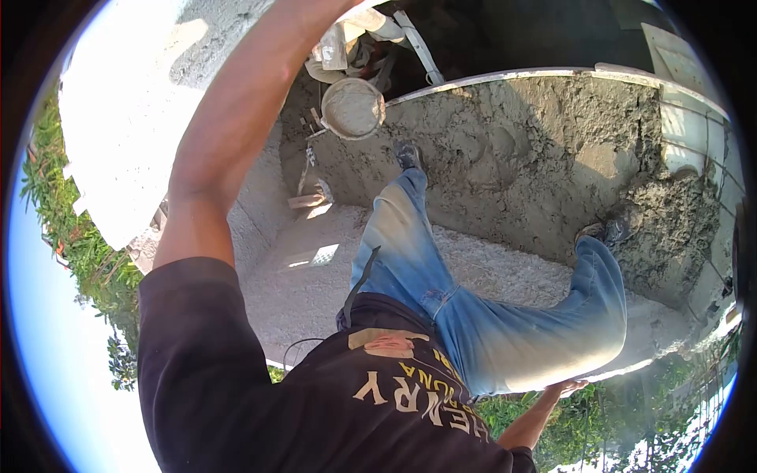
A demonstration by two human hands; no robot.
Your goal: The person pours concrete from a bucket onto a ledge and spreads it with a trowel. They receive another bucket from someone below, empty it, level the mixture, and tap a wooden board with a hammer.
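My left arm reaches up across the left side to the top edge, where its hand is out of frame. Low on the right, my right hand [566, 388] rests by the pale outer edge behind my leg, its fingers stretched out and nothing seen in them. My jeans [520, 327] and dark shoes show in the middle, one shoe [408, 155] on wet grey mortar [505, 134], the other at a rough mortar heap [670, 229]. A round bucket [352, 109] crusted with mortar stands near the top.
Light cloth and a pale block [333, 49] lie above the bucket; whether a person is there is unclear. A thin raised rim [536, 75] borders a dark opening. A small wood piece [306, 202] lies on the floor. Wire mesh [714, 158] stands right, greenery beyond the edges.
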